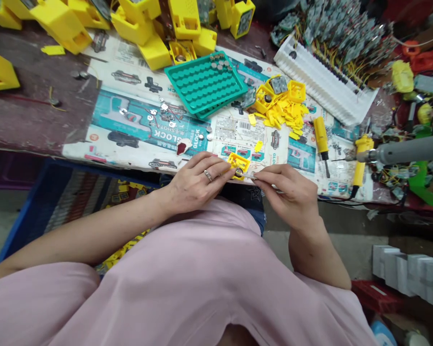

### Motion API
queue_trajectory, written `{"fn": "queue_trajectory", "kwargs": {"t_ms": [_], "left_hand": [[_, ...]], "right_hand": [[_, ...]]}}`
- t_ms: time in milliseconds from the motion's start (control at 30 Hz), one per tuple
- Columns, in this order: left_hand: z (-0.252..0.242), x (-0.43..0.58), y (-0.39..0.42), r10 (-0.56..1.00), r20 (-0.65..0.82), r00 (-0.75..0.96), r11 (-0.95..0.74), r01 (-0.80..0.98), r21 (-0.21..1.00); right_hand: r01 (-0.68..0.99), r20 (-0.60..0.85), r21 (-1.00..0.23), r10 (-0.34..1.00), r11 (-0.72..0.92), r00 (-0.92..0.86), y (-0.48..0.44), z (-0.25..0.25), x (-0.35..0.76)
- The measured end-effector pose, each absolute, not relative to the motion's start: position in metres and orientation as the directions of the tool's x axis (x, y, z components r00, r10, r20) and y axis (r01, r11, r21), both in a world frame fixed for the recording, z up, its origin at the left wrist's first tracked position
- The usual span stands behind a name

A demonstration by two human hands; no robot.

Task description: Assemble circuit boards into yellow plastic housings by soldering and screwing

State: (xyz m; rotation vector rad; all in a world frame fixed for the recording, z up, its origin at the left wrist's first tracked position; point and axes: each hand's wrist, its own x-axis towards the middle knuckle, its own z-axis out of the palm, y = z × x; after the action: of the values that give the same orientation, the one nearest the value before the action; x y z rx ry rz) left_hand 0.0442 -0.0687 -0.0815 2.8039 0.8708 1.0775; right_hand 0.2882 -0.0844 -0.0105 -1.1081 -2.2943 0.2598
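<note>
Workbench layout, seen from above the person's lap

At the near edge of the printed cardboard sheet, the left hand and right hand meet on a small plastic frame, the left hand on its left, the right hand on its right. Behind them on the sheet lies a cell tray with button cells in its far right corner. Right of the tray sits a heap of small plastic parts; right of the heap lie a screwdriver, then a soldering iron. Behind the heap stands a long slotted rack, with wired circuit boards beyond it. Plastic housings line the far edge. A crate sits below the bench, left of the lap.
</note>
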Motion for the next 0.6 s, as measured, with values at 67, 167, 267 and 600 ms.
{"fn": "queue_trajectory", "kwargs": {"t_ms": [67, 167, 267, 600], "left_hand": [[-0.081, 0.045, -0.068, 0.48, 0.617, 0.623, -0.846, 0.514, 0.14], [-0.077, 0.047, -0.065, 0.434, 0.647, 0.627, -0.854, 0.514, 0.074], [-0.076, 0.048, -0.063, 0.412, 0.668, 0.62, -0.857, 0.512, 0.053], [-0.08, 0.046, -0.058, 0.472, 0.617, 0.63, -0.859, 0.486, 0.161]], "right_hand": [[0.633, 0.4, -0.427, 0.763, 0.646, -0.508, -0.084, -0.011, 0.288], [0.621, 0.406, -0.467, 0.777, 0.629, -0.482, -0.083, -0.014, 0.284], [0.665, 0.443, -0.486, 0.816, 0.567, -0.372, -0.081, -0.019, 0.277], [0.815, 0.548, -0.152, 0.735, 0.558, -0.401, -0.09, -0.022, 0.253]]}}
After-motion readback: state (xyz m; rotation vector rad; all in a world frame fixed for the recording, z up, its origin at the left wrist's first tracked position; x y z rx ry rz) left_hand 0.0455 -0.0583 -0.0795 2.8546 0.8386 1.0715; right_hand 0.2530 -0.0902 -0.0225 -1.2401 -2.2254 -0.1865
